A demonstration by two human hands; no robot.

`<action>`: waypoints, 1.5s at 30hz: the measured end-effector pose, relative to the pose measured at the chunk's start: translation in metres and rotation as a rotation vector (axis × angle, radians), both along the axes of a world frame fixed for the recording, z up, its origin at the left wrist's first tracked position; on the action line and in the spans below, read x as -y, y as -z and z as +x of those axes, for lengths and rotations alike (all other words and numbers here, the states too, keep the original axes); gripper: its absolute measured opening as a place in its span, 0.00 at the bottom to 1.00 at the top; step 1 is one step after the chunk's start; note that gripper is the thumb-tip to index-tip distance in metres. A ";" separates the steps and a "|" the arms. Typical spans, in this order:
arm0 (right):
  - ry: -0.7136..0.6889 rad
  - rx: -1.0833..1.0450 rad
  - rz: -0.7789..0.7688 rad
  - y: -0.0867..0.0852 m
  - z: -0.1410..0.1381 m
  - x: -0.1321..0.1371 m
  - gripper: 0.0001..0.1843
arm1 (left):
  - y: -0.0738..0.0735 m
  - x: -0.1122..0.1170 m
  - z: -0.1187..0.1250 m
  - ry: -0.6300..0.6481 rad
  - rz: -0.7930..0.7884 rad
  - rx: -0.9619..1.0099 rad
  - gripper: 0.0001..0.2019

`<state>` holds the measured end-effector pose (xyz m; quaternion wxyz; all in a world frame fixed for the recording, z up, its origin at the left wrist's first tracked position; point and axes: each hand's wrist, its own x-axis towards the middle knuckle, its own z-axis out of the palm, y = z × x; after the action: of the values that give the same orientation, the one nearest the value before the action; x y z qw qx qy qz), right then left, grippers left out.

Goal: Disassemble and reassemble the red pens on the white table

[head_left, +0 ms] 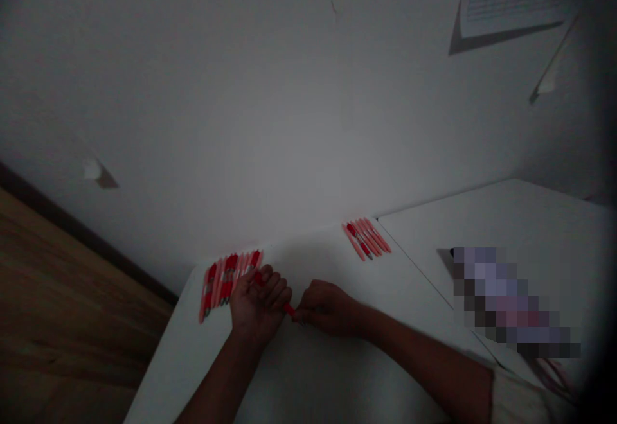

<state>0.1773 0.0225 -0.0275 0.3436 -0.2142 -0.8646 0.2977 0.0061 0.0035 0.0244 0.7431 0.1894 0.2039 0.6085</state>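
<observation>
My left hand (261, 299) is closed, palm up, around a red pen (288, 309). One red end of it shows by the thumb and the other pokes out past the little finger. At that second end, the fingertips of my right hand (326, 307) are pinched together on the pen's end; what exactly lies between them is too small to make out. Just beyond my left hand, a row of several pink and red pens (226, 279) lies side by side on the white table (308, 372). A smaller group of pink pens (373, 238), with a red one among them, lies farther right.
A second white table (419, 231) adjoins on the right, bearing a blurred-out long item (511, 305). The wall (289, 122) rises behind, with a printed sheet (511, 0) at upper right. Brown wooden boards (62, 308) are at the left.
</observation>
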 end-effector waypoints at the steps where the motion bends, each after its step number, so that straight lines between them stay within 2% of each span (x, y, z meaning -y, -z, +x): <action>1: -0.006 -0.007 0.006 0.000 0.000 0.000 0.14 | 0.000 0.000 0.000 0.003 0.003 -0.001 0.10; 15: 0.035 0.000 0.011 -0.004 0.000 0.003 0.13 | 0.001 0.001 0.000 0.011 0.018 -0.020 0.11; 19: 0.086 -0.030 -0.060 -0.006 0.001 0.006 0.09 | 0.000 0.002 0.000 0.009 0.004 -0.024 0.13; 24: 0.125 -0.040 -0.175 -0.007 0.001 0.007 0.15 | 0.002 0.000 0.004 -0.012 -0.007 -0.032 0.14; 29: 0.233 -0.086 -0.228 -0.004 -0.002 0.003 0.10 | 0.011 -0.008 0.012 -0.108 -0.046 -0.062 0.11; 33: 0.275 -0.128 -0.182 -0.001 -0.003 -0.001 0.08 | 0.015 -0.013 0.016 -0.219 -0.064 -0.109 0.11; 36: 0.321 -0.116 -0.108 0.001 -0.002 -0.002 0.07 | 0.016 -0.014 0.017 -0.264 -0.067 -0.213 0.12; 40: 0.377 -0.160 -0.042 0.001 0.003 -0.008 0.06 | 0.018 -0.014 0.015 -0.355 -0.099 -0.397 0.17; 42: 0.457 -0.208 -0.059 0.000 0.010 -0.016 0.05 | 0.018 -0.014 0.012 -0.391 -0.128 -0.446 0.19; 45: 0.658 -0.204 -0.046 -0.002 0.024 -0.031 0.04 | 0.017 -0.014 0.009 -0.384 -0.156 -0.469 0.20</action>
<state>0.2016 0.0538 -0.0256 0.5009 -0.4584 -0.7034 0.2105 0.0149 0.0174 0.0076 0.5596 0.2250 0.4479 0.6599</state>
